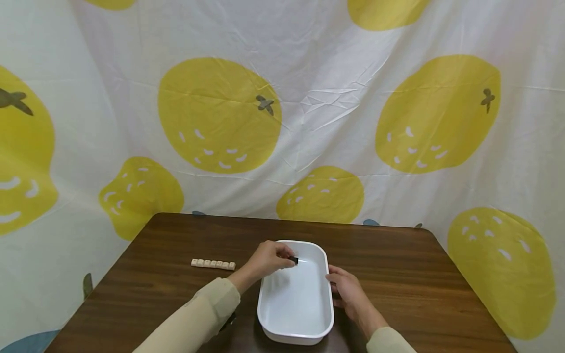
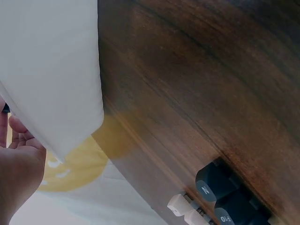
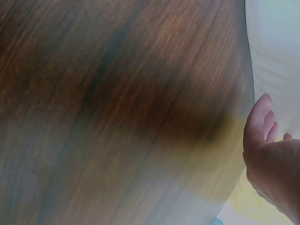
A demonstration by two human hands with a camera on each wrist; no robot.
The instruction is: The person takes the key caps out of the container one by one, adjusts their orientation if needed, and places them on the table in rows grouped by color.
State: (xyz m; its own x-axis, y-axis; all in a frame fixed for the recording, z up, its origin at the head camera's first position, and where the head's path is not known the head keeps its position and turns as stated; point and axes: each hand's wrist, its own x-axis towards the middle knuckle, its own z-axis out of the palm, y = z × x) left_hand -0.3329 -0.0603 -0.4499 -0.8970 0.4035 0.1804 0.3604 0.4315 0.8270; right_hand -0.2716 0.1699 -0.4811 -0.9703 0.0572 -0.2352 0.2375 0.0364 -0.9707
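Note:
In the head view a white rectangular tray (image 1: 295, 304) lies lengthwise on the table. My left hand (image 1: 274, 256) reaches over its far left part and pinches a small black keycap (image 1: 294, 260) above the tray floor. My right hand (image 1: 348, 289) rests against the tray's right side, fingers along the outer wall and one fingertip at the rim. To the left lies a row of several cream keycaps (image 1: 214, 264). Black keycaps (image 2: 218, 192) with white markings stand near the cream ones in the left wrist view; my left sleeve mostly hides them in the head view.
The dark wood table (image 1: 410, 289) has rounded far corners. Behind it hangs a white cloth (image 1: 326, 113) printed with yellow lemons. My left forearm (image 1: 194, 314) crosses the table's front left part.

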